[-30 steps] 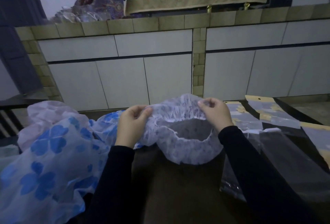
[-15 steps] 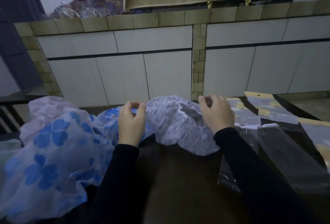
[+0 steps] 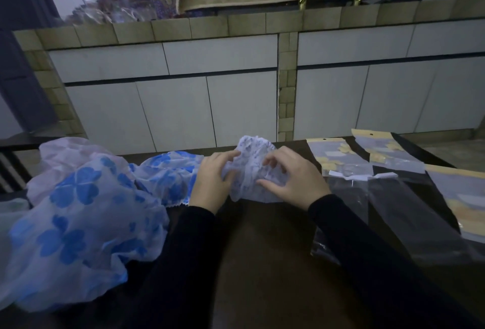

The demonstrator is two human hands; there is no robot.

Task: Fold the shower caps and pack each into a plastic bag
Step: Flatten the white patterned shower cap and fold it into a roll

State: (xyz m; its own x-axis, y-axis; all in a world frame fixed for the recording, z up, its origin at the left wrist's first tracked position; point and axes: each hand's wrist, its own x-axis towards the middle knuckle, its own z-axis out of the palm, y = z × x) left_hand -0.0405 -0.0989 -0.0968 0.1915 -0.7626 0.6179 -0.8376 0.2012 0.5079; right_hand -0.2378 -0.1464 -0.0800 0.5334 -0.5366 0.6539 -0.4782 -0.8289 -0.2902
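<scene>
I was mid-fold. Left of the cap lay the blue-flowered pile [image 3: 78,213]. My left hand [image 3: 212,181] pinched the cap [image 3: 252,168] at its left side; my right hand [image 3: 291,181], fingers curled, pinched its right, bunching it on the table [image 3: 262,263]. Right of the cap lay the bags [image 3: 393,197]. Next, I judged, one flattening fold, then a bag.

The white patterned shower cap [image 3: 253,168], a second ago stretched open into a wide ring between the hands, is now gathered into a narrow bunch lying on the table [image 3: 262,263] near its far edge. The left hand [image 3: 213,181] and right hand [image 3: 290,180] have drawn close together, both gripping it.
</scene>
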